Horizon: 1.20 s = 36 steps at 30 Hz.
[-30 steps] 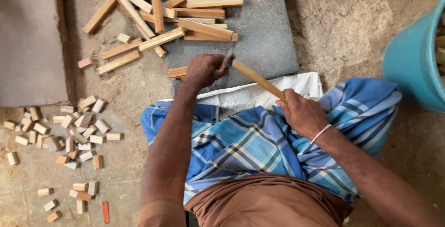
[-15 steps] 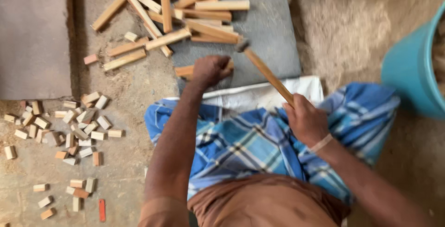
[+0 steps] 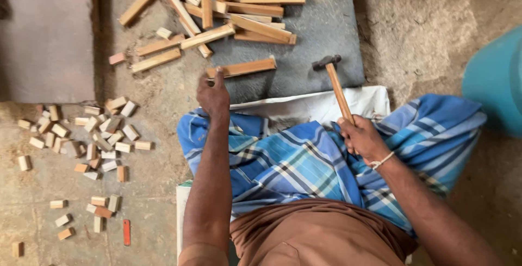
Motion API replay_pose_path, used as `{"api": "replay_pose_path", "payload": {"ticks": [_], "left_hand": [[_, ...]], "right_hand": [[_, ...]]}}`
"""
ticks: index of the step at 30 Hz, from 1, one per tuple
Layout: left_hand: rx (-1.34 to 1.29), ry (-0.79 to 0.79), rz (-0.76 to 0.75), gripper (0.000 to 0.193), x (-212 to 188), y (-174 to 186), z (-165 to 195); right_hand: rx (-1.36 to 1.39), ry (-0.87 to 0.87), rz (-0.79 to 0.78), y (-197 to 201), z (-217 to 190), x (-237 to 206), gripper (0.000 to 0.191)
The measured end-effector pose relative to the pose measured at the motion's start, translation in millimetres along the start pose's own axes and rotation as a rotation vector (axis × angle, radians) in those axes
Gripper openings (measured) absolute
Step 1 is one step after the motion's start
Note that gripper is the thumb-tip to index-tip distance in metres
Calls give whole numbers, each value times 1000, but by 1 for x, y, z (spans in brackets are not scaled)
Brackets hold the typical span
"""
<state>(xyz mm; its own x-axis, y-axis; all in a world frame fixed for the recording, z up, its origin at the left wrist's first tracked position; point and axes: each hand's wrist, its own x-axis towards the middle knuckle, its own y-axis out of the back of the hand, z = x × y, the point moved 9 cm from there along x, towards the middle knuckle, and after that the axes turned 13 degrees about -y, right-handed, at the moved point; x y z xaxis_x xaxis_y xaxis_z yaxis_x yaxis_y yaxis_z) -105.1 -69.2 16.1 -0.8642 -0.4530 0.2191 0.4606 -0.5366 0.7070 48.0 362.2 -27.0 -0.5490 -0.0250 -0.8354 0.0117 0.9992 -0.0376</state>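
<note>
Head view: the left hand (image 3: pixel 213 93) pinches the near end of a flat light-brown wooden stick (image 3: pixel 242 68) lying on the grey mat (image 3: pixel 326 32), keeping it steady. At three o'clock, the right hand (image 3: pixel 363 138) grips a wooden-handled hammer (image 3: pixel 337 84), raised to hit.

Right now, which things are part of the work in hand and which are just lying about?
In use:
- hammer, gripped by the right hand
- wooden strip, left hand at its end
- grey slab under the strip

Lying about:
- pile of wooden strips
- small cut blocks on the floor
- teal bucket
- red piece
</note>
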Motion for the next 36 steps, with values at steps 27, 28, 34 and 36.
{"api": "replay_pose_path", "payload": {"ticks": [27,28,34,36], "left_hand": [[277,-713,-788,45,3,-111,130],[252,-728,-758,42,4,-108,132],[180,-697,-774,36,3,-106,133],[151,-612,-841,33,1,-108,127]], "right_hand": [[-438,681,290,-25,-96,-66,31],[-406,804,316,-21,-107,-80,30],[-706,1209,469,-46,-136,-102,20],[-1053,704,474,-50,-119,-58,33]]}}
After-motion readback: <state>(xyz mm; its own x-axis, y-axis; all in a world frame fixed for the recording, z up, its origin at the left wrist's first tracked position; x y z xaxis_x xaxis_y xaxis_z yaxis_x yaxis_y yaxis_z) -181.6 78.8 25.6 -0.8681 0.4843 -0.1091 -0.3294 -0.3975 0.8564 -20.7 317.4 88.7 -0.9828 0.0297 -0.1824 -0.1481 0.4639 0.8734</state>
